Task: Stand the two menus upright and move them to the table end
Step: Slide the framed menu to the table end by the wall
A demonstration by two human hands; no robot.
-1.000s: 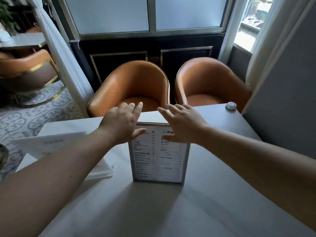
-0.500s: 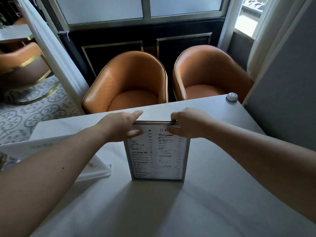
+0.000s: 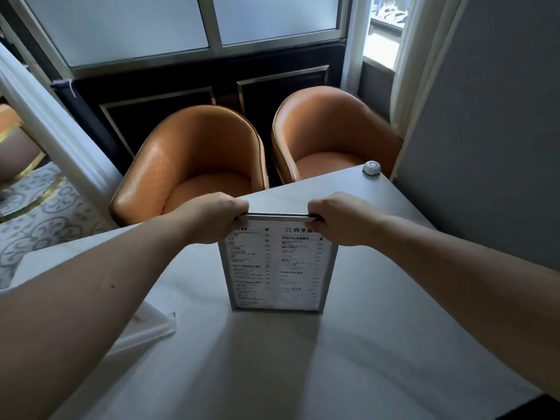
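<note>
Head view, the only one. A second before, both hands had hovered open above the silver-framed printed menu stand (image 3: 277, 263); half a second before, they had settled on its top rail; at this moment the left hand (image 3: 212, 218) was curled shut over the top left corner and the right hand (image 3: 339, 218) was curled shut over the top right corner, thumbs on the printed face. The grasp looked complete, so I judged the carry toward the table end could begin. The framed menu stood upright near the middle of the pale grey table (image 3: 394, 344), its foot apparently touching the top, long axis vertical, printed face toward the person, back toward the two orange leather tub chairs (image 3: 194, 165). The second menu, a white card in a clear acrylic holder (image 3: 151, 325), lay low at the left, mostly hidden behind the left forearm; it was not yet stood up. A small white round call button (image 3: 371, 168) sat at the far right corner.
</note>
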